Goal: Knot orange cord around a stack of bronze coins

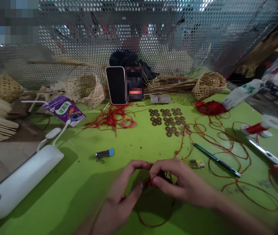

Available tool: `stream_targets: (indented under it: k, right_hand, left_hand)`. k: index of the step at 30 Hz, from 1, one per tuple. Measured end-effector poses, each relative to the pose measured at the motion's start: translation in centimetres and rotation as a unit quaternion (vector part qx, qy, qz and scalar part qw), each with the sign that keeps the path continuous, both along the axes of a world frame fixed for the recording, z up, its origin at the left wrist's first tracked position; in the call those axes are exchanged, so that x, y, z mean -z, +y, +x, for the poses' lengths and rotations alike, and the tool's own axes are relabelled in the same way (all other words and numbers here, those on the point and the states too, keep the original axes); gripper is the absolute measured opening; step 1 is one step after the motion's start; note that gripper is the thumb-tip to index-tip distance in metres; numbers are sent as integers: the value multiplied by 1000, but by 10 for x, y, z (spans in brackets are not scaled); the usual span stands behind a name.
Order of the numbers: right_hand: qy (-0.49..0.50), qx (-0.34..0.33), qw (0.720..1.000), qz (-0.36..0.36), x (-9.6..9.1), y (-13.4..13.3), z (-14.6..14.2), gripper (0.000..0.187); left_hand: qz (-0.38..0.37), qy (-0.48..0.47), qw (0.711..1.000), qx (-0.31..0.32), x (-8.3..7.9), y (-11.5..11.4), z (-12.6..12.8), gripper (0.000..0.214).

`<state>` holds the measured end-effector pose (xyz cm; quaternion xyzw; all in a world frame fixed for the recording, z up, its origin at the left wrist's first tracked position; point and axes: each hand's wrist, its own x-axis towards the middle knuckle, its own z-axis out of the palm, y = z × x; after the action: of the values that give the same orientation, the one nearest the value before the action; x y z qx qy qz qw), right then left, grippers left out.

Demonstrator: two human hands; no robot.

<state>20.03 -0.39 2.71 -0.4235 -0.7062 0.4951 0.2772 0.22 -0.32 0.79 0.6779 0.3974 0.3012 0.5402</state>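
Both hands meet low in the middle of the view, above the green table [85,189]. My left hand [126,189] has its thumb and fingertips closed on a small knotted piece of red cord [151,182]. From the other side, my right hand [178,182] pinches the same cord between thumb and forefinger. A loop of red cord hangs below the hands. The exact knot is partly hidden by my fingers. Just beyond my right hand lies a yellow lighter [195,164]. A dark green pen [217,160] rests to its right among loose red cord.
Several holed coins [169,121] lie in groups further back. A red cord heap [113,116], a phone [116,85] and woven baskets [86,89] stand behind. At right are a cord spool [256,129] and scissors [266,153]. Nail clippers [104,154] and a white device [23,181] lie left.
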Motion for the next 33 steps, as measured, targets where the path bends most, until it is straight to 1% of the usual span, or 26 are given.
stream_targets:
  k: [2, 4, 9, 11, 13, 15, 16, 18, 19, 21, 23, 24, 28, 31, 33]
  right_hand:
    - [-10, -4, 1000, 11, -1, 0, 1, 8]
    - [-17, -1, 1000, 17, -1, 0, 1, 9]
    - [-24, 9, 999, 22, -1, 0, -1, 10]
    - [-30, 8, 999, 40, 1, 0, -2, 10]
    - [-40, 5, 997, 63, 3, -1, -4, 10]
    - [-49, 15, 993, 109, 6, -2, -4, 10]
    - [-57, 34, 987, 146, 8, -3, -4, 10]
    - [-67, 79, 967, 234, 10, -5, -5, 19]
    - [-62, 94, 955, 275, 11, -6, -6, 24]
    - [-39, 86, 942, 321, 14, -9, -9, 25]
    - [-33, 64, 938, 340, 18, -12, -14, 21]
    - [-44, 66, 934, 349, 20, -13, -18, 20]
    - [-97, 114, 915, 375, 31, -16, -30, 25]
    - [-108, 138, 915, 364, 37, -17, -34, 33]
    - [-111, 149, 922, 339, 39, -17, -34, 43]
  left_hand:
    - [-57, -20, 998, 18, 1, -1, 1, 26]
    - [-80, -29, 996, 22, 2, -1, 1, 25]
    - [-55, -29, 998, 23, 4, -1, 2, 17]
    - [-55, -27, 998, 14, 6, 0, 3, 12]
    - [-63, -14, 998, -2, 8, 0, 4, 12]
    - [-67, 0, 997, -37, 9, 2, 5, 15]
    - [-64, 0, 996, -61, 9, 3, 6, 15]
    - [-62, -18, 993, -99, 7, 6, 6, 17]
    - [-66, -30, 992, -104, 6, 8, 6, 19]
    - [-84, -52, 989, -106, 3, 10, 6, 24]
    - [-100, -70, 985, -119, 1, 11, 6, 27]
    - [-104, -82, 983, -129, 1, 11, 5, 28]
    - [-119, -125, 967, -186, 9, 10, 1, 32]
    - [-133, -142, 957, -214, 15, 8, -2, 33]
    - [-158, -142, 956, -204, 16, 7, -2, 36]
